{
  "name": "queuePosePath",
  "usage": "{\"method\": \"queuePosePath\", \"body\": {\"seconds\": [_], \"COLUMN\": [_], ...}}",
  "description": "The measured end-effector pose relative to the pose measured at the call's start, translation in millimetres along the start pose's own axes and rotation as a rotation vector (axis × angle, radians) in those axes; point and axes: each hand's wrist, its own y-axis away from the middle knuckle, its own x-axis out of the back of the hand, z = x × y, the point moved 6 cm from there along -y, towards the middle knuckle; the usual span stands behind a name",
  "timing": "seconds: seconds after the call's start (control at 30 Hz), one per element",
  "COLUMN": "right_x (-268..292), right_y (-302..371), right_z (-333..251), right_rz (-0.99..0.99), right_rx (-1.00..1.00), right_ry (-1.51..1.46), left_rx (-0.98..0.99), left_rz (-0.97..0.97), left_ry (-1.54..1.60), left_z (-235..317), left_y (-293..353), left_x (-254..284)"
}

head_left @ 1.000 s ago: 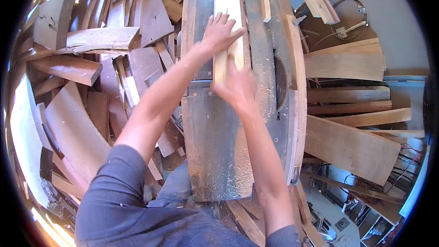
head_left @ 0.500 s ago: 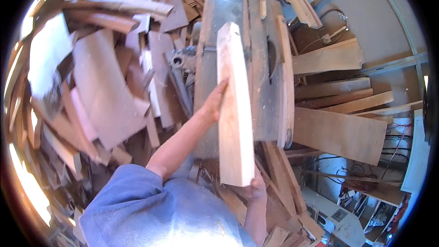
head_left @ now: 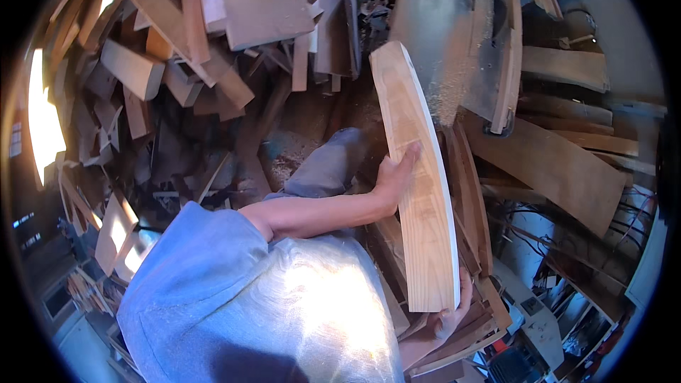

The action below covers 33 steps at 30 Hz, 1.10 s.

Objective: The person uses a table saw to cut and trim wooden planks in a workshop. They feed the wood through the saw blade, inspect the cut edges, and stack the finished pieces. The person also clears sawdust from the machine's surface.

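A thick, pale wooden plank (head_left: 418, 213) with bevelled, slightly curved long edges is held upright in the picture between my two hands. My left hand (head_left: 399, 176) grips its left edge near the middle, thumb on the broad face. Low on the right, my right hand (head_left: 454, 308) closes round the near end, its fingers partly hidden behind the wood. The plank's far end lies beside the near edge of a grey metal machine table (head_left: 433, 28), which is strewn with sawdust.
Offcuts and boards (head_left: 266, 0) crowd the left in a loose heap. More long boards (head_left: 553, 163) stick out right of the machine. Other strips (head_left: 468, 206) stand just beyond the plank. Cables and a pale cabinet (head_left: 528, 319) sit at the lower right.
The plank has moved back from over the machine table toward me, and its face has turned. Both hands keep hold of it. My view has swung, shifting the machine up and right.
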Motion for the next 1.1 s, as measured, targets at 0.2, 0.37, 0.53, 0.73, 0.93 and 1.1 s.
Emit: {"method": "queuePosePath", "body": {"seconds": [0.2,0.37,0.53,0.73,0.93,1.1], "right_x": [-22,-81,-143,-231,-313,-362], "right_y": [5,-11,-9,-14,-43,-56], "right_z": [-18,-33,12,91,147,176], "right_rz": [-0.075,-0.286,-0.335,-0.319,-0.257,-0.231], "right_rx": [-0.049,-0.173,-0.204,-0.282,-0.407,-0.522], "right_ry": [0.095,0.352,0.409,0.329,0.217,0.047], "left_rx": [-0.053,0.08,0.231,0.083,-0.548,-0.815], "left_rz": [0.174,0.237,0.296,0.122,0.132,0.064], "left_ry": [-0.061,-0.07,0.136,-0.183,-1.121,-1.125], "left_z": [-33,-56,-84,-78,2,26], "left_y": [10,12,-2,5,56,34], "left_x": [71,143,228,330,344,327]}}
